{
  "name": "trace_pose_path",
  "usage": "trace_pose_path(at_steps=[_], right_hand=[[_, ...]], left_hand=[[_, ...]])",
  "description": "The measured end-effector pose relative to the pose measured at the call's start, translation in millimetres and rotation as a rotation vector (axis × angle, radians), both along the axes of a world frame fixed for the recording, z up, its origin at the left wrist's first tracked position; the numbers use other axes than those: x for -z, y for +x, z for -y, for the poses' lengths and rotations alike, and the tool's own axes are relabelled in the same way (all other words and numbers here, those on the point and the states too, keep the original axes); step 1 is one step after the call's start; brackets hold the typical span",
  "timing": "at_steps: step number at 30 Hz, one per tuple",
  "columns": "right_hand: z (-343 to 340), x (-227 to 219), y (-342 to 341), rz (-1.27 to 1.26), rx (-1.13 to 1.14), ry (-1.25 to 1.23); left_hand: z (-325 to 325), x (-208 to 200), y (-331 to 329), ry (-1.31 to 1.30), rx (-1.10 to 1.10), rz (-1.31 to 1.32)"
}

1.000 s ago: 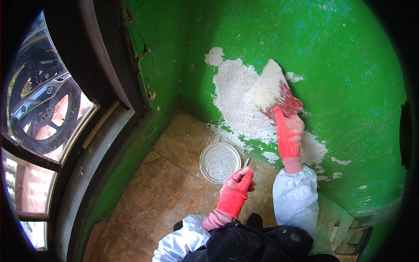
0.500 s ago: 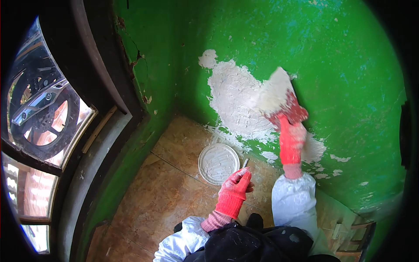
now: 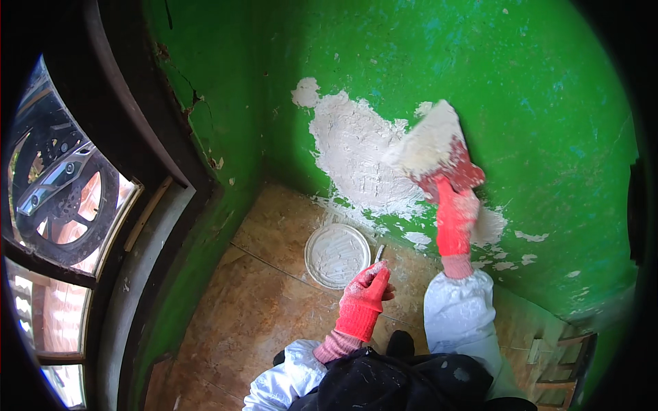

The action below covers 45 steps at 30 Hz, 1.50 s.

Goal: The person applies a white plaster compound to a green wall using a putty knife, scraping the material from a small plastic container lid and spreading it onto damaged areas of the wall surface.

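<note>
My right hand [image 3: 457, 218], in a red glove smeared with white, is closed round a wide putty knife [image 3: 433, 145]. Thick whitish filler covers the blade and part of its reddish handle end. The blade lies against the green wall [image 3: 548, 137], at the right side of a large rough patch of white filler [image 3: 353, 151]. Lower down, my left hand [image 3: 363, 294], gloved in red too, has its fingers pinched together. A thin pale strip [image 3: 380, 253] shows just beyond its fingertips; whether they hold it I cannot tell.
A round, white-smeared lid or container [image 3: 337, 256] sits on the brown tiled floor [image 3: 260, 294], beside the wall's foot. At left stands a dark-framed window [image 3: 89, 277] with a motorcycle wheel [image 3: 65, 192] behind it. A wooden frame-like object [image 3: 563, 370] is at lower right.
The view has shifted a little, moving the wall leftward in it. Against the wall, the putty knife has slid right, and a small filler patch now shows beside the blade's upper edge.
</note>
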State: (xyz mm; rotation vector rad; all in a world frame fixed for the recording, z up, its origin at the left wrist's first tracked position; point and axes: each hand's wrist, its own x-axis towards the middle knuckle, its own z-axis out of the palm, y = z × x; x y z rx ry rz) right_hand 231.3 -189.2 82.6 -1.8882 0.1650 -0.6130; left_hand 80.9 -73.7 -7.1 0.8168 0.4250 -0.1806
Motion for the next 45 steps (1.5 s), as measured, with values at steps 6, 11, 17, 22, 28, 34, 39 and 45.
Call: trace_pose_path(at_steps=[6,11,17,22,28,34,39,45], right_hand=[[12.9,10.6,-31.9,0.09,0.017,0.134],[-16.6,56.9,5.6,-0.16,-0.205,-0.671],[11.4,43.3,4.8,0.009,-0.051,-0.919],[30.7,9.1,-37.8,-0.028,-0.042,-0.322],[-25.6,35.9,-7.6,-0.167,-0.251,-0.64],[-3.4,52.9,8.5,0.061,-0.023,-1.196],[16.4,18.8,-32.5,-0.015,-0.008,-0.493],[-33.5,34.2,-4.6,0.189,-0.207,-1.596]], left_hand=[[1.8,-0.5,1.1,0.005,0.082,-0.041],[-0.9,2.4,-2.0,0.018,0.051,-0.012],[-5.7,1.9,1.0,0.003,0.029,-0.027],[7.2,3.5,4.6,-0.057,0.019,0.001],[2.7,6.2,1.3,-0.04,0.063,-0.033],[-8.3,1.5,0.7,0.0,0.059,-0.091],[-2.0,1.7,4.6,0.021,0.135,-0.081],[0.4,6.9,0.8,-0.007,0.063,-0.038]])
